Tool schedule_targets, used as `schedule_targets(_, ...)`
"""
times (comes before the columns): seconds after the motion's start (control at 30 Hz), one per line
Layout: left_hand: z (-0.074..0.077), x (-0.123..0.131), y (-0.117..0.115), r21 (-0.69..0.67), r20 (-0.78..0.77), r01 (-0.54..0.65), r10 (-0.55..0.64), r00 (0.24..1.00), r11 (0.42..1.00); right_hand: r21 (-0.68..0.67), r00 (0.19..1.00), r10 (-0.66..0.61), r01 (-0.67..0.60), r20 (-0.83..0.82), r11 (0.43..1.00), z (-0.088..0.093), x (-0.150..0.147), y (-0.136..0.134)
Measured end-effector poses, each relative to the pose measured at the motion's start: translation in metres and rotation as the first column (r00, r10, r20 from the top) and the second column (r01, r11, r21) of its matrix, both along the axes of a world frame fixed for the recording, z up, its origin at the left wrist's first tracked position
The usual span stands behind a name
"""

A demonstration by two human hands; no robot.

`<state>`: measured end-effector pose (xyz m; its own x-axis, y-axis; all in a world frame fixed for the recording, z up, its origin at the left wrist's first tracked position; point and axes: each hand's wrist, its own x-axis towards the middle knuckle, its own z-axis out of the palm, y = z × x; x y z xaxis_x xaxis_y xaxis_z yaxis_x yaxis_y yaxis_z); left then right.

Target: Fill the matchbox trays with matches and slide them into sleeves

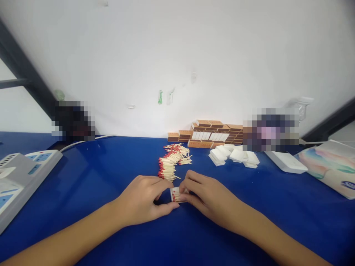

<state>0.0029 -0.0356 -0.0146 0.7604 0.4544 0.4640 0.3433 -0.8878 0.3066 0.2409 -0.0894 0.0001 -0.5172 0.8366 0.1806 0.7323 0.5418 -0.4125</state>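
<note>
A small white matchbox tray (172, 193) with several red-tipped matches lies on the blue table between my hands. My left hand (148, 195) grips the tray's left end, thumb at the near side and fingers at the far side. My right hand (206, 194) reaches over the tray from the right, its thumb and fingertips closed together at the matches inside. Whether a match is pinched there is too small to tell. Just beyond the tray lies a pile of loose red-tipped matches (169, 164).
Stacked brown matchboxes (205, 135) stand against the wall, with white empty trays (235, 153) before them. A white box (287, 162) and a tissue pack (330, 166) lie at right. A grey-white device (30, 177) is at left, near a white cable (83, 141).
</note>
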Motion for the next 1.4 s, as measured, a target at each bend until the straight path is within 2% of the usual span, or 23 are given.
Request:
schedule_targets(0.3, 0.001, 0.001, 0.0, 0.007, -0.014, -0.023, 0.023, 1.0, 1.0, 0.023, 0.994, -0.059, 0.058, 0.092, 0.998, 0.0, 0.0, -0.001)
schedule_targets(0.83, 0.003, 0.002, -0.003, -0.008, -0.007, -0.002, 0.002, 1.0, 1.0, -0.051, 0.996, -0.063, 0.067, 0.064, 0.996, 0.004, -0.003, -0.002)
schedule_targets(1.03, 0.002, 0.002, -0.003, -0.006, -0.019, -0.003, 0.003, 1.0, 1.0, 0.083, 0.986, -0.026, 0.013, 0.167, 0.996, 0.008, 0.0, -0.005)
schedule_targets(1.2, 0.001, 0.003, -0.005, -0.004, -0.03, 0.01, -0.01, 1.0, 1.0, 0.141, 0.968, -0.005, -0.032, 0.249, 0.99, 0.009, -0.004, -0.007)
schedule_targets(1.4, 0.001, 0.004, -0.006, 0.019, -0.035, 0.023, -0.023, 0.999, 1.0, 0.298, 0.94, -0.016, -0.092, 0.341, 0.95, 0.002, -0.004, -0.004)
